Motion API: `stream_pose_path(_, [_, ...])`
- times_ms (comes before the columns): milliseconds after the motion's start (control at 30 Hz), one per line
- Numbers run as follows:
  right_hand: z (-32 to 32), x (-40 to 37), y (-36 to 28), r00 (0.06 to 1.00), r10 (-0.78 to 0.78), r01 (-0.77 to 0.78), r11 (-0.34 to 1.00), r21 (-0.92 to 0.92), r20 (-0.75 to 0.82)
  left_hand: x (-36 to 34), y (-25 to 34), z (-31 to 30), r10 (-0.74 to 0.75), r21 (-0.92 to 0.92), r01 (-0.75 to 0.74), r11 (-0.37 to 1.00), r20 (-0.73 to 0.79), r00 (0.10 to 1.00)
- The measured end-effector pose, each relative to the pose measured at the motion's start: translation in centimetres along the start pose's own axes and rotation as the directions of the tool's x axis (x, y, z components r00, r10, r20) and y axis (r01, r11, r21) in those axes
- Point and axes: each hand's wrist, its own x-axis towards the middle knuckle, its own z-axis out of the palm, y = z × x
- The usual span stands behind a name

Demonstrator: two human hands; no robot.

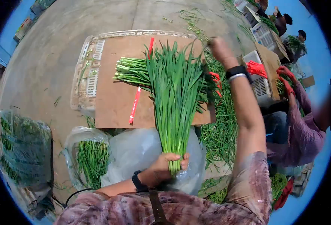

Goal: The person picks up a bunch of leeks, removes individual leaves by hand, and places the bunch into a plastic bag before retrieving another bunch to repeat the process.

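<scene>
My left hand (169,163) is wrapped round the pale stem ends of a large bunch of garlic chives (176,101), whose leaves point away from me over the board. My right hand (222,50) is raised beyond the board's far right corner. Its fingers are curled and slightly blurred, with something small and dark at their tips that I cannot make out. A second bunch of garlic chives (131,73) lies crosswise under the held one, stems to the left. A red printed strip (134,107) sticks out beneath it on the brown board (116,108).
The board rests on a white plastic crate (83,71). Bagged greens (92,161) stand at left, with another wrapped bundle (24,146) farther out. Loose chives (221,138) pile up right of the board. A co-worker in red gloves (287,80) sits close on the right.
</scene>
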Motion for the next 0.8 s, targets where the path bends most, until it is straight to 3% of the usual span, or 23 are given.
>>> stream_pose_path(200, [-18.3, -6.0, -1.2, 0.970, -0.132, 0.062, 0.947, -0.314, -0.204, 0.0, -0.2, 1.3, 0.155, 0.108, -0.142, 0.984, -0.118, 0.981])
stream_pose_path(233, [-20.5, -6.9, -1.2, 0.962, -0.160, 0.075, 0.934, -0.350, -0.221, 0.3, -0.1, 0.4, 0.156, 0.106, -0.148, 0.983, -0.071, 0.985])
stream_pose_path(433, [-30.3, -12.8, -2.3, 0.907, -0.347, 0.215, 0.871, -0.442, -0.241, 0.7, -0.7, 0.6, 0.220, 0.264, -0.183, 0.947, -0.117, 0.969])
stream_pose_path(567, [-34.1, -15.9, -3.7, 0.963, -0.164, 0.070, 0.919, -0.389, -0.215, 0.3, -1.4, 1.8, 0.313, 0.429, -0.217, 0.877, -0.164, 0.936])
stream_pose_path(667, [-35.1, -18.0, -1.8, 0.967, -0.142, 0.065, 0.941, -0.333, -0.213, 0.0, -1.3, 2.0, 0.288, 0.345, -0.236, 0.908, -0.106, 0.952])
stream_pose_path(700, [-35.0, -19.0, -0.9, 0.980, -0.106, 0.051, 0.953, -0.300, -0.170, 0.0, -0.6, 1.1, 0.134, 0.190, -0.115, 0.975, -0.090, 0.987])
stream_pose_path(800, [-33.8, -21.8, 2.0, 0.999, -0.007, -0.002, 0.980, -0.201, -0.043, 0.0, -0.5, 2.0, 0.138, 0.001, -0.138, 0.990, 0.029, 0.990])
